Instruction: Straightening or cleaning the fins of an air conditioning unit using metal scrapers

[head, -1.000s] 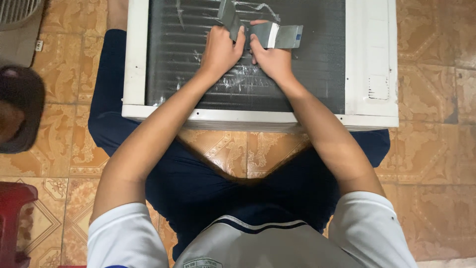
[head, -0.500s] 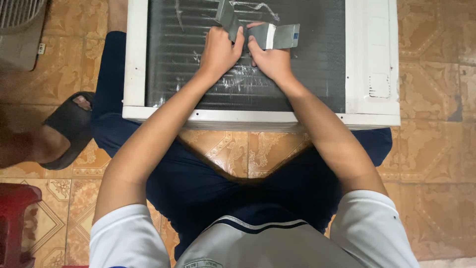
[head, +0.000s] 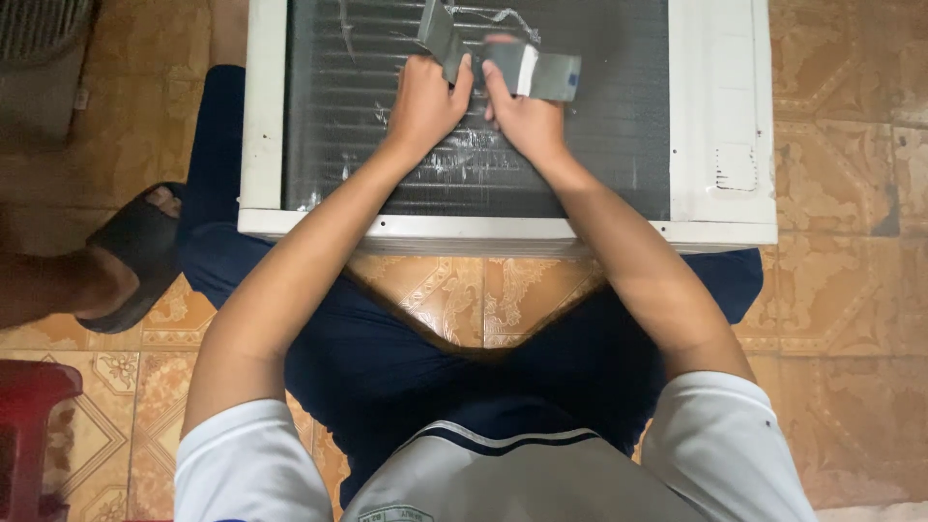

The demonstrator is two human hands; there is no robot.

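Overhead, largest first. Tiled floor (head: 851, 290): orange-brown patterned tiles, filling the frame edges. Air-conditioner unit (head: 720, 116): white casing, dark finned coil face (head: 619, 126) with bent, scuffed patches; occupies the upper centre, lying flat across the seated person's dark-trousered legs (head: 406, 367). White shirt sleeves at the lower edge. Black sandal (head: 135, 251) on another person's foot: left edge, mid-height, just beside the unit's lower left corner. Red stool (head: 29, 425): lower left corner, partly cut off. Grey grille (head: 39, 29): upper left corner, only partly shown. Left hand (head: 425, 101): upper centre, fingers curled tight on one end of a grey folded strip (head: 541, 72), resting on the fins. Right hand (head: 522, 116): just beside the left, touching it, pinching the same strip near its pale band. Strip position: top centre, over the coil face, its free end pointing right.
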